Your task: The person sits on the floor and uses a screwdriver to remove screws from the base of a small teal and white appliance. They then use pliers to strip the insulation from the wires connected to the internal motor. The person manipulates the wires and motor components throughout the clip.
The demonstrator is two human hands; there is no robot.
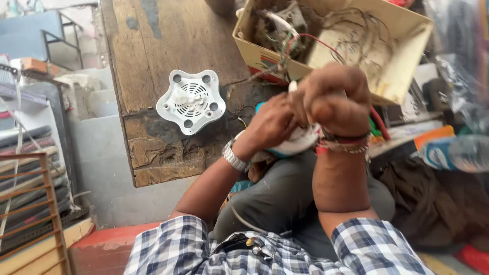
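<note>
Cluttered workshop corner: a worn wooden table (168,46) carries a white five-lobed vented cover (191,101) lying flat with its inner side up, and a cardboard box (402,66) full of loose wires, both close enough to reach. Over the lap, the left hand (270,125) wraps around a white and teal appliance body (293,145) to steady it, while the right hand (336,102) is closed in a fist on top, seemingly gripping a thin white tool I cannot see well. Its long axis seems to run upward and away from the person, though the hands hide most of it.
</note>
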